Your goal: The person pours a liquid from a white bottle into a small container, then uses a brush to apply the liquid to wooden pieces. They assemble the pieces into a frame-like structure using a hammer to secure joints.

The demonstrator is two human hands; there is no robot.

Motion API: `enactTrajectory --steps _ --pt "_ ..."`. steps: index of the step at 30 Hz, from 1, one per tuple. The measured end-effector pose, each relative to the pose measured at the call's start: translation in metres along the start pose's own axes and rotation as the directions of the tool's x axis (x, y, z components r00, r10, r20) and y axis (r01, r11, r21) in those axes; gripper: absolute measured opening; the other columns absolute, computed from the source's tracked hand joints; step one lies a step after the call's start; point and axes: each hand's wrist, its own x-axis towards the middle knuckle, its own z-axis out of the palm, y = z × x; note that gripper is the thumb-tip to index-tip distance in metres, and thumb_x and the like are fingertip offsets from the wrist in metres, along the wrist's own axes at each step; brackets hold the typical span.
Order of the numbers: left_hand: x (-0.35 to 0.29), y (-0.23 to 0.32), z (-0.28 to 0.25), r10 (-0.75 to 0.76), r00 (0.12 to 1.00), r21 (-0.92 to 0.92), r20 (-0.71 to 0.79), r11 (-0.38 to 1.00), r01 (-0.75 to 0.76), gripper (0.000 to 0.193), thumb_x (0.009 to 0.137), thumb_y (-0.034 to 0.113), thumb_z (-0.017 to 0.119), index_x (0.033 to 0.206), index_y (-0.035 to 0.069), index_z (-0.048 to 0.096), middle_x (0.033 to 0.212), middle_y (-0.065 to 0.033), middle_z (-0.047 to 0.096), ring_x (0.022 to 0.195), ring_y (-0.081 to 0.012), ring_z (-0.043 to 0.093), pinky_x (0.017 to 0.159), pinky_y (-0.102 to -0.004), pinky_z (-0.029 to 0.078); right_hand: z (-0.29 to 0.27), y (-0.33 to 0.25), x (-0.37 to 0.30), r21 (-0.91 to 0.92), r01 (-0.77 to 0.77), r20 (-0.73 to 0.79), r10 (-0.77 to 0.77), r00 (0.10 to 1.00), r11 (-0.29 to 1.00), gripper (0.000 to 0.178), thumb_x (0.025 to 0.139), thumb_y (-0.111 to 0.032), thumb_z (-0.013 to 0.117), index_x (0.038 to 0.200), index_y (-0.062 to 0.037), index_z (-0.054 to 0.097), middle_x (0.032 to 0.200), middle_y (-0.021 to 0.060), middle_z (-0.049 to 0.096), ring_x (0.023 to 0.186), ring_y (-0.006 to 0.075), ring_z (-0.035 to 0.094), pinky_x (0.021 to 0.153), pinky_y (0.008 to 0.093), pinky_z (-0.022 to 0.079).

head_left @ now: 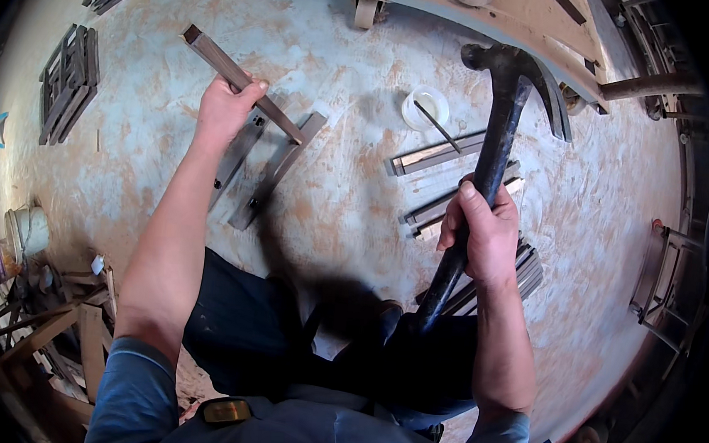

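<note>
Left hand (227, 110) grasps a dark wooden rail (221, 59), tilted above the floor (147, 105); its lower end appears to meet a wooden bar (282, 164) lying well in from the floor's left edge; seating depth not discernible. Right hand (487, 228) grips a claw hammer (500, 133) by the handle, head raised. Plastic tub (413, 117) stands near wooden strips (423, 158). Judged step: joining rail to bar. Next move probably calls for steadying the joint, then striking the rail's upper end squarely.
</note>
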Motion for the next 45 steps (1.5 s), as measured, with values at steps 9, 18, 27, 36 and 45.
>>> enactTrajectory --steps 9,18,27,36,45 --pt "0.002 -0.004 0.003 -0.010 1.000 -0.040 0.024 0.999 0.011 0.035 0.085 0.020 0.072 0.109 0.003 0.053 0.094 -0.0038 0.064 0.085 -0.0102 0.060 0.071 -0.0266 0.050 0.000 0.003 -0.003 -0.122 -0.005 0.042 0.010 0.999 0.993 0.015 0.090 -0.014 0.067 0.089 -0.0040 0.055 0.062 -0.0011 0.054 0.046 0.0066 0.049 0.044 0.0228 0.039" --pt "0.005 -0.008 -0.003 -0.039 0.999 -0.009 0.001 0.999 0.039 0.035 0.086 0.019 0.072 0.110 0.004 0.052 0.093 -0.0037 0.064 0.085 -0.0110 0.061 0.071 -0.0274 0.052 0.003 0.004 0.000 -0.149 -0.021 0.075 0.033 0.997 0.989 0.015 0.089 -0.013 0.068 0.089 -0.0042 0.055 0.061 -0.0028 0.052 0.047 0.0047 0.047 0.044 0.0222 0.039" --pt "0.001 -0.016 0.006 0.067 0.998 -0.027 0.005 0.997 -0.067 0.030 0.085 0.011 0.072 0.107 0.004 0.052 0.092 -0.0023 0.065 0.083 -0.0082 0.058 0.071 -0.0242 0.048 0.007 0.003 0.001 -0.147 -0.031 0.082 0.044 0.996 0.989 0.017 0.089 -0.015 0.069 0.093 -0.0036 0.057 0.061 -0.0039 0.052 0.049 0.0037 0.046 0.045 0.0217 0.038" --pt "-0.022 -0.002 0.023 0.083 0.996 0.129 -0.018 0.988 -0.080 0.025 0.086 0.011 0.071 0.103 0.003 0.055 0.092 -0.0010 0.064 0.085 -0.0083 0.058 0.077 -0.0249 0.048 0.017 -0.005 -0.002 -0.280 0.034 0.136 0.005 0.991 0.959 0.025 0.085 -0.017 0.074 0.103 -0.0032 0.062 0.070 -0.0074 0.052 0.060 0.0025 0.047 0.053 0.0209 0.040" --pt "-0.049 -0.010 0.038 0.275 0.956 0.235 -0.098 0.940 -0.247 0.035 0.081 0.023 0.074 0.106 0.002 0.061 0.095 -0.0132 0.072 0.088 -0.0240 0.070 0.076 -0.0332 0.054 0.049 -0.091 -0.011 -0.633 0.554 0.428 -0.351 0.833 0.541 0.038 0.079 -0.015 0.074 0.112 -0.0009 0.061 0.083 0.0167 0.066 0.074 0.0273 0.067 0.069 0.0348 0.053"
